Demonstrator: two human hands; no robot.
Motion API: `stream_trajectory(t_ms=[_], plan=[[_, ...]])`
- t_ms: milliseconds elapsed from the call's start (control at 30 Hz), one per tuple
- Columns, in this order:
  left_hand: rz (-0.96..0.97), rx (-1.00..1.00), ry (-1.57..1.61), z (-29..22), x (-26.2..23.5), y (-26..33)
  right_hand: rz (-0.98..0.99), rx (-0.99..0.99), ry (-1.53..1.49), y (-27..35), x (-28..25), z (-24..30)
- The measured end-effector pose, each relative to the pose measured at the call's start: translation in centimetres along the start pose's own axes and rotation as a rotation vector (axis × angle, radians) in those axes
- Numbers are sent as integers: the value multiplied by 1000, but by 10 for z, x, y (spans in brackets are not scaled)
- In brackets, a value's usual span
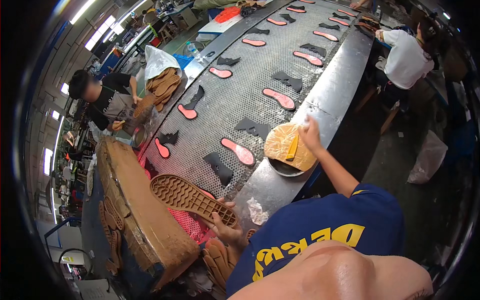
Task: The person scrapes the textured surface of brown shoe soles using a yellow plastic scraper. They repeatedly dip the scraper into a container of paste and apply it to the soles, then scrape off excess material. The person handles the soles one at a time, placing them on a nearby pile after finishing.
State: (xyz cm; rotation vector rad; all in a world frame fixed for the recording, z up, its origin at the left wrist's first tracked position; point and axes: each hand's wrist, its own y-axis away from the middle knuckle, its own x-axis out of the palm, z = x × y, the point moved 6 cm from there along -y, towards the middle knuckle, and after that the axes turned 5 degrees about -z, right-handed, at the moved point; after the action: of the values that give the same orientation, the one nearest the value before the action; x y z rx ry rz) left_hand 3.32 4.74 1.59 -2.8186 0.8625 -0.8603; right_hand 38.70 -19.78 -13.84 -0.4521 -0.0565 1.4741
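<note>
My left hand (226, 231) grips a brown shoe sole (192, 199) by its near end, with the treaded, gridded underside showing. My right hand (311, 134) is at the right edge of a round tan lid (280, 140) wrapped in clear film, on the metal table edge. Its fingers look curled; whatever they may hold is hidden. On the lid lies a flat yellow tool (292, 146), and under it shows the rim of a metal pan (286, 172). Beyond, pink insoles (238, 151) and black upper pieces (218, 169) lie in rows on a mesh conveyor (200, 135).
A worn cardboard-covered block (145, 210) stands left of the conveyor, with brown soles (114, 220) beside it. More soles (218, 260) are stacked below my left hand. Crumpled paper (257, 212) lies on the metal edge. A co-worker (112, 100) handles a sole at left; another person (405, 57) sits at right.
</note>
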Motion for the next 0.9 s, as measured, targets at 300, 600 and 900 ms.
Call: stream_trajectory(t_ms=[300,600,900], plan=[[-156,-114,-19,2,-8,4,-277,-1359,-308,-6,-222,419],[-154,-227,-43,14,-10,-1,-452,-923,52,-81,-316,401],[-160,-429,-57,36,-13,-3,-767,-678,140,-64,-465,363]])
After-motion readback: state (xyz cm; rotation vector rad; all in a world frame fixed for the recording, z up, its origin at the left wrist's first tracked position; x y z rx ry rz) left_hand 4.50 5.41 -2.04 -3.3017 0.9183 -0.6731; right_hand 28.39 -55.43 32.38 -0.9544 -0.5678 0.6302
